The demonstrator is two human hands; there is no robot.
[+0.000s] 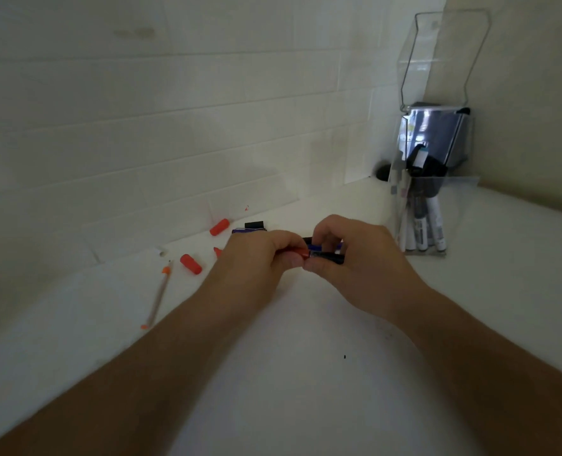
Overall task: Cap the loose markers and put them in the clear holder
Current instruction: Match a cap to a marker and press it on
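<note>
Centrally in the frame, the left hand (262, 258) pinches a red cap (301, 252) against the dark marker (329, 257) gripped by the right hand (355, 255), left of the clear holder (421, 212) at right

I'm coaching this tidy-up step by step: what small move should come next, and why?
Probably press the red cap home onto the dark marker. The left hand pinches the cap and the right hand grips the marker, with both ends already meeting; the clear holder stands to the right.
</note>
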